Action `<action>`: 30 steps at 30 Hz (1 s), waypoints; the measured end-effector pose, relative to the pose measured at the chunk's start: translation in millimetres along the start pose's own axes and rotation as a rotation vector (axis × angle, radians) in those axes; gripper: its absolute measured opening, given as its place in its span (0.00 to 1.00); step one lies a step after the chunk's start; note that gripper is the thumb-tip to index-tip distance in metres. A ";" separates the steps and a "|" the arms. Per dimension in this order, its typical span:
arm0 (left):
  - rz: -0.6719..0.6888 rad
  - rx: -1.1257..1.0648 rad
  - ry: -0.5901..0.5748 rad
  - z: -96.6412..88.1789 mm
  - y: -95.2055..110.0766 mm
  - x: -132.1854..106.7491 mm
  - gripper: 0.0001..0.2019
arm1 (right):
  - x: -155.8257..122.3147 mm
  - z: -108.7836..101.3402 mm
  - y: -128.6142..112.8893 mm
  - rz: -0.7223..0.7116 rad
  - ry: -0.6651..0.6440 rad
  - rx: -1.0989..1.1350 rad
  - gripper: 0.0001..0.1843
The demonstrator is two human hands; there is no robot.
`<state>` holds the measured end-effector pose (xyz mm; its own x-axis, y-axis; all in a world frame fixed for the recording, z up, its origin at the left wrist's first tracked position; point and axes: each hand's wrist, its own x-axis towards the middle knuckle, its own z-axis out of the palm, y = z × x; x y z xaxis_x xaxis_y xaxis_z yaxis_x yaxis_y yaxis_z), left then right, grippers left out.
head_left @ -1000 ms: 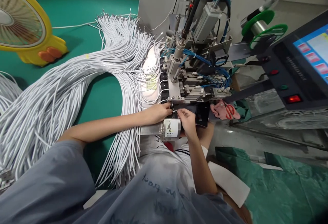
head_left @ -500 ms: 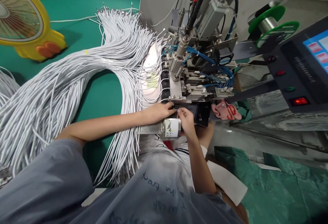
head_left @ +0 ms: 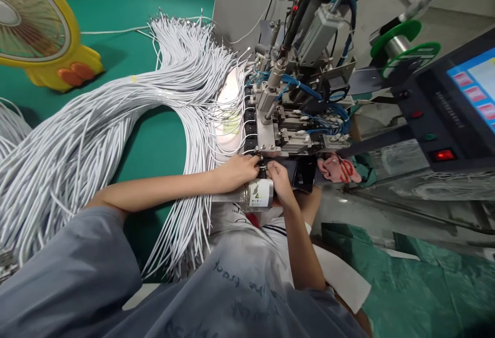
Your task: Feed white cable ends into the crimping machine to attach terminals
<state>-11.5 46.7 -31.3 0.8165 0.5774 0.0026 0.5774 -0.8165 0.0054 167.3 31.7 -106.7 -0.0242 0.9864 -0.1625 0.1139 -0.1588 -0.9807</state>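
My left hand (head_left: 237, 170) reaches in from the left, fingers bent down at the front end of the machine's row of black cable holders (head_left: 250, 128). What its fingertips grip is too small to make out. Facing it, my right hand (head_left: 279, 174) is closed in a pinch on a small metal piece (head_left: 263, 167) between the two hands. White cables (head_left: 181, 90) lie in a thick bundle on the green table, and several run into the holders. Just below my hands is a clear-wrapped container with a white label (head_left: 259, 192).
The machine (head_left: 276, 116) with its cylinders and blue hoses stands ahead. A yellow fan (head_left: 58, 65) is at the left. To the right are a phone (head_left: 304, 174), a pink cloth (head_left: 336, 168), a solder-like wire spool (head_left: 398, 47) and a control panel (head_left: 444, 106).
My two hands stay close together at the machine's near end, with fingers shifted slightly. The small metal piece between them shows more clearly. The view has turned a little.
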 end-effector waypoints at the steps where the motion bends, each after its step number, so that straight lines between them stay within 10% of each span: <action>1: -0.025 0.007 -0.020 -3.5 0.1 -1.4 0.10 | 0.8 1.0 0.7 -0.009 0.005 -0.005 0.17; 12: -0.233 0.058 -0.025 -4.3 -8.4 -6.1 0.14 | -57.4 12.6 -25.4 -0.170 0.482 -0.161 0.14; 19: -0.280 0.041 -0.032 -1.1 -13.0 -5.7 0.16 | -108.1 90.9 -23.7 0.010 -0.377 -0.151 0.10; 24: -0.286 0.026 -0.032 -8.7 -11.5 -6.4 0.16 | -105.2 110.5 -17.1 0.033 -0.358 -0.182 0.11; 30: 0.010 -0.339 0.131 -17.0 9.9 -10.8 0.15 | -107.0 51.8 -40.1 0.001 -0.186 -0.308 0.06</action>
<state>-14.7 32.5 -14.2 0.8017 0.5829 0.1323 0.5171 -0.7874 0.3356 113.9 -69.7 -55.6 -0.2008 0.9572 -0.2086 0.4071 -0.1121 -0.9065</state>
